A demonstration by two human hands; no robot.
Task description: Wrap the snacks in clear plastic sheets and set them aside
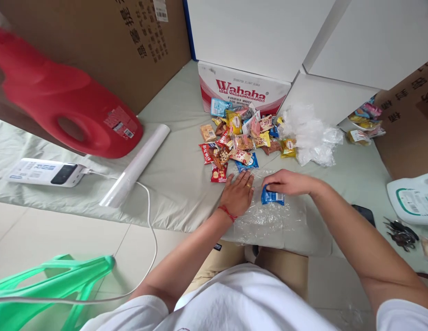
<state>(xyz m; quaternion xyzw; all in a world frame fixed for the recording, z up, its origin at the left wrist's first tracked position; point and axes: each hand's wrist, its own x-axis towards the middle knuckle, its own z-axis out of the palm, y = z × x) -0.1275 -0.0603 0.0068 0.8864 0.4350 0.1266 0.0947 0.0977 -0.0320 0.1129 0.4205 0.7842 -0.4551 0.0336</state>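
Note:
In my right hand (286, 183) is a small blue snack packet (272, 196), gripped by its upper edge over a clear plastic bag (258, 223). The bag lies flat and crinkled on the cloth-covered surface (186, 184). My left hand (236, 193) rests palm down at the bag's left side, fingers stretched out toward a pile of wrapped snacks (239, 138). Another blue packet (247, 162) lies just beyond those fingertips, beside a red packet (219, 173).
A heap of clear plastic bags (312, 135) sits right of the pile, before a Wahaha carton (241, 87). Left are a red jug (72, 105), a film roll (134, 165) and a corded power bank (44, 173). Right are a white bottle (412, 197), phone (363, 214) and keys (402, 234).

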